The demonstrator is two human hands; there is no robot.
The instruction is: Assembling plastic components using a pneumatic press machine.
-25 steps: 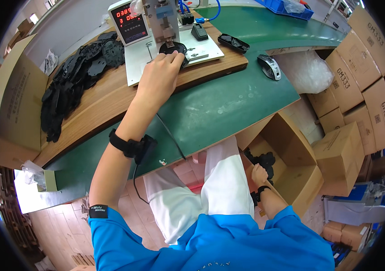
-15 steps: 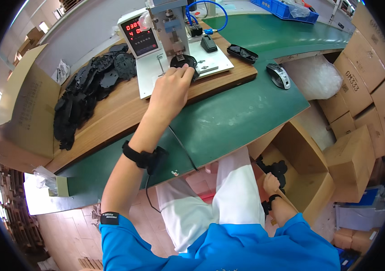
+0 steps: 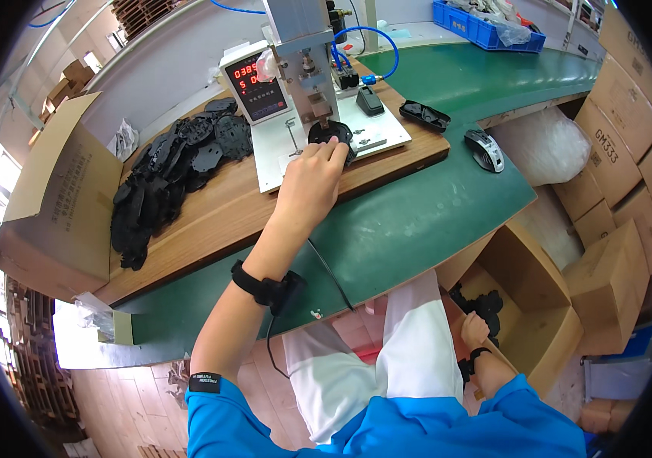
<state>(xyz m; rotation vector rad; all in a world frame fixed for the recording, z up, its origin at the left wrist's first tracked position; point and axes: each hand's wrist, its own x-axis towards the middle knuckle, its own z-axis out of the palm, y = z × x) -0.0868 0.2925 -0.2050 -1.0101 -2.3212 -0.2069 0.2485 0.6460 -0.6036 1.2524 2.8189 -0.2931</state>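
My left hand point(image 3: 312, 182) reaches up to a small bench press point(image 3: 303, 72). Its fingers pinch the near edge of a round black plastic part point(image 3: 330, 136), which sits under the press tip on the white base plate point(image 3: 268, 169). Fingertips partly cover that part. Low on the right, my right hand point(image 3: 475, 330) is curled closed at the near side of an open cardboard box point(image 3: 530, 336). Black plastic parts point(image 3: 486, 305) lie right against its fingers; whether it grips one is hidden.
A heap of black parts point(image 3: 181, 156) lies on the wooden board point(image 3: 188, 229), beside a tall carton point(image 3: 58, 214). Right of the press are a black open case point(image 3: 425, 116) and a computer mouse point(image 3: 484, 150). A cable point(image 3: 331, 273) crosses the green table point(image 3: 410, 221). Stacked cartons point(image 3: 616, 145) stand right.
The whole scene has shifted right and slightly down as my head moved. One red digit on the press display differs. Both hands keep nearly the same places and grips.
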